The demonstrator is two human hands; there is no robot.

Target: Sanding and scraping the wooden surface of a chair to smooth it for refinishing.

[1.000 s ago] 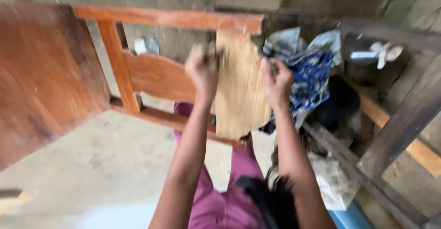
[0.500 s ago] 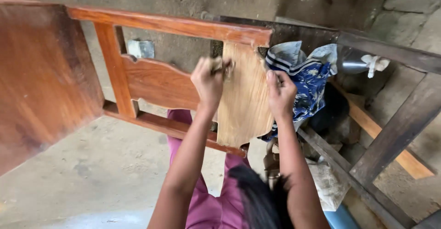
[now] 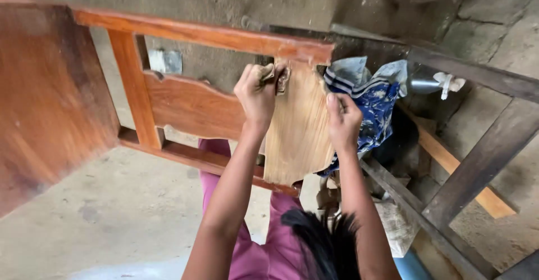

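Sanding the pale wooden panel [image 3: 297, 128], set in the reddish wooden frame [image 3: 208, 35] beneath its top rail: this panel is bare and unvarnished, while the neighbouring panel [image 3: 193, 106] looks already finished. The left hand [image 3: 257, 94] is clenched around a small abrasive scrap [image 3: 278, 79] near the panel's top; the right hand [image 3: 342, 120] grips the panel's edge, both arms extended upward.

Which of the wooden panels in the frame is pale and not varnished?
The pale panel under both hands, left hand and right hand. The carved panel beside it is glossy reddish-brown, like the frame.
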